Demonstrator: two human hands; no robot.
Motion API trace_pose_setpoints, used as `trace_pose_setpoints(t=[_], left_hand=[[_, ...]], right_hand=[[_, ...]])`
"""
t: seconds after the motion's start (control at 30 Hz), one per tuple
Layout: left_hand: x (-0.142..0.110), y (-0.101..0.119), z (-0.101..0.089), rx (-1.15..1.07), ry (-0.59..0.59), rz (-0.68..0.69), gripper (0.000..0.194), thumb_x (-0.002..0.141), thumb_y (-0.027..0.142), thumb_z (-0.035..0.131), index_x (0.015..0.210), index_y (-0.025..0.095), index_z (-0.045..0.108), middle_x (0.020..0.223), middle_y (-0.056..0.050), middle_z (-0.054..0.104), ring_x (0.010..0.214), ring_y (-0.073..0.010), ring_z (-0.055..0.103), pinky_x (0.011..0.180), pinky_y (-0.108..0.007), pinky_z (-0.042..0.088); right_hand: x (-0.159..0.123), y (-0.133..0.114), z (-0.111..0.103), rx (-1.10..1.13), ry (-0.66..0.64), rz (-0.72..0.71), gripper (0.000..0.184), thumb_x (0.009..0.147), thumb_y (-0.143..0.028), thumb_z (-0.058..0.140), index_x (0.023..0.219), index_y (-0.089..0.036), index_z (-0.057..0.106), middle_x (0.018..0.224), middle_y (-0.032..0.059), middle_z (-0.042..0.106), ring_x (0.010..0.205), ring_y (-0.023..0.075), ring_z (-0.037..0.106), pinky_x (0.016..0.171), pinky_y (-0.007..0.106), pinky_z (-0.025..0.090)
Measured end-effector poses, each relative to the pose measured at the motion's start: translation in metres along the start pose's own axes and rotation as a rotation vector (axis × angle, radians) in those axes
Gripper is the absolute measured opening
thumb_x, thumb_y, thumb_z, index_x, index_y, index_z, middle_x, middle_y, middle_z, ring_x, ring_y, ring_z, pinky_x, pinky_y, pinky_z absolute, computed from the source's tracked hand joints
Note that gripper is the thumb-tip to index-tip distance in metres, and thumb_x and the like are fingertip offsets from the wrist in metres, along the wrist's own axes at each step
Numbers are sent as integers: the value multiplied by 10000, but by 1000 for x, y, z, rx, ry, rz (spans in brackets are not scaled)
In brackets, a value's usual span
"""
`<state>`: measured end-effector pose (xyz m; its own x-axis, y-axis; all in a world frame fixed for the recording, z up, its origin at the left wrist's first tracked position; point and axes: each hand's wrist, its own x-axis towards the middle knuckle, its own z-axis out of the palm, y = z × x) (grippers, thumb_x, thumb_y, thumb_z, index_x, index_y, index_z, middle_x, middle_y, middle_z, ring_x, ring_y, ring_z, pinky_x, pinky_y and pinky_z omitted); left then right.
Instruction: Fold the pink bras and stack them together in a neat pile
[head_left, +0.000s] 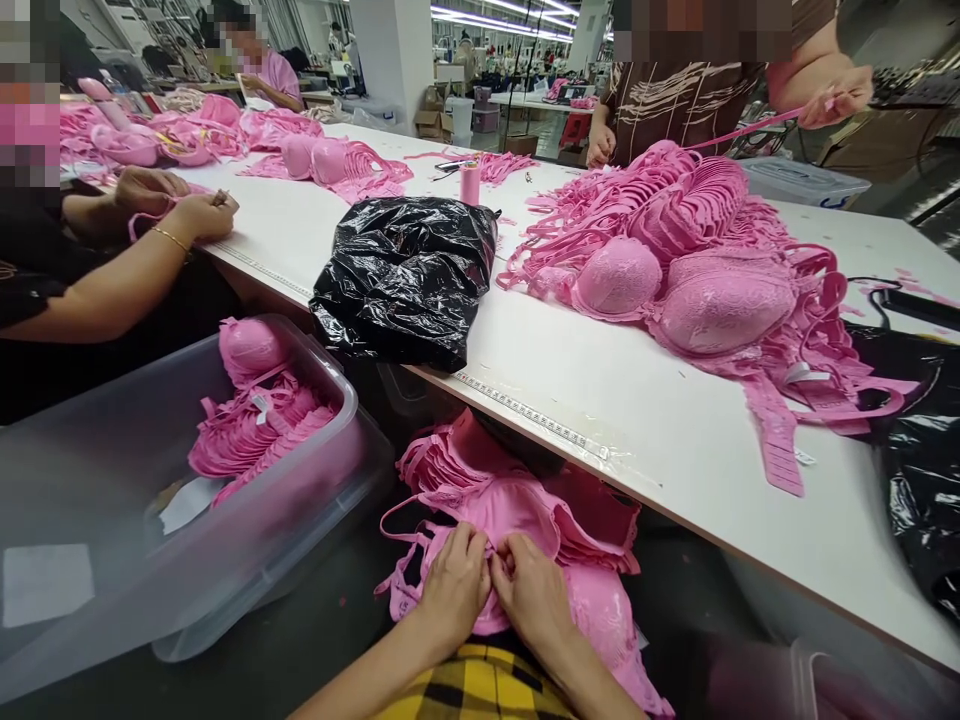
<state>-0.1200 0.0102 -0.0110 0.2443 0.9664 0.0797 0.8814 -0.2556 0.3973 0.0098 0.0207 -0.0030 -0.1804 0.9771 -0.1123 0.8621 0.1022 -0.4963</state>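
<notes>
A pink bra (pixel 517 505) lies across my lap, over a yellow and black checked cloth (pixel 465 690). My left hand (pixel 459 580) and my right hand (pixel 529 585) meet at its middle, with fingertips pinched close together on the bra. Exactly which part sits between the fingertips is hidden. Behind it, a stack of pink bra cups (pixel 457 455) hangs below the table edge, and another padded cup (pixel 604 610) spreads out to the right of my right hand.
The white table (pixel 600 400) carries a black plastic bag (pixel 409 280), a large pile of pink bras (pixel 675 240) and a tape measure (pixel 517 408) along its edge. A clear plastic bin (pixel 330 400) with bras stands at left. Co-workers' hands (pixel 187 210) work at left and across the table.
</notes>
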Motion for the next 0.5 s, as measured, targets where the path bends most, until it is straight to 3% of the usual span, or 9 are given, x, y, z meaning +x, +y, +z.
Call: trace_pose_setpoints(t=[0.23,0.37,0.5], left_hand=[[-3,-4,8,91,-53,3,388,712,8,460,1058,183,475,1051,-86,542,937,-225,579,784,-342,508],[-1,-6,9,105,-80,13,347,725,-8,428,1014,173,490,998,-80,544,879,-215,588,745,-334,507],[2,-6,6,38,-26,1,347,698,-22,430,964,188,505,929,-49,539,819,-195,586,716,-326,513]], right_hand=[[8,-9,6,-230,-27,6,154,815,-85,485,800,-139,629,791,87,682,679,205,641,517,269,304],[11,-10,8,-227,-15,21,158,806,-79,495,787,-130,643,768,91,688,667,208,650,514,275,307],[13,-12,8,-217,7,29,149,823,-115,502,805,-132,650,756,89,686,644,199,645,515,271,314]])
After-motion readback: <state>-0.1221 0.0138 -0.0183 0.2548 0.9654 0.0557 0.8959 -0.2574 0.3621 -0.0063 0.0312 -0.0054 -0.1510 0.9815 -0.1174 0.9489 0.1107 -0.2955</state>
